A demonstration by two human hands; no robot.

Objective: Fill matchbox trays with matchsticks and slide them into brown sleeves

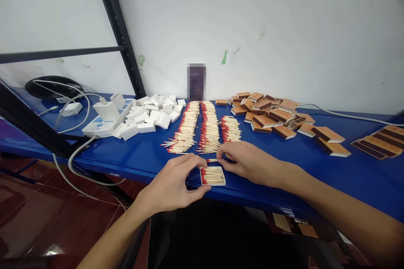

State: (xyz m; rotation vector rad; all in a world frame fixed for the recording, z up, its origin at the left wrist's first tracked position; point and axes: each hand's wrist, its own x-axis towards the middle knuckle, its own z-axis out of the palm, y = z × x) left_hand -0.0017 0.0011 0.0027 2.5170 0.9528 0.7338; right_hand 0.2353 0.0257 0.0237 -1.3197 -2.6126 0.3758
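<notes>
Two hands work at the near edge of the blue tabletop (362, 176). Left hand (172, 185): grip closed around a small white tray (213, 176), thumb on its near side, fingers over its far-left corner. Tray lies flat on the tabletop, right at the near edge, about centre of the scene. It is filled with matches laid side by side, red heads to the left.

Right hand (249, 163): palm down just right of the tray, grip narrow, thumb and forefinger pinched on one end of a single match (211, 160). Match lies level just beyond the tray's far edge, red head pointing left, between the two hands.

Beyond the hands: three rows of matches (208, 128) run from near to far, the right row shorter than the other two. Left of the rows, a loose heap of empty white trays (151, 115). Right of the rows, a heap of brown sleeves (268, 113), with more of them scattered further right. At far right, flat brown sleeves (378, 142) lie side by side.

Far left: white power strip (105, 122) with plugs in it; a white cable (74, 157) drops over the near edge. Black metal frame (116, 25) stands against the white wall (284, 29).
</notes>
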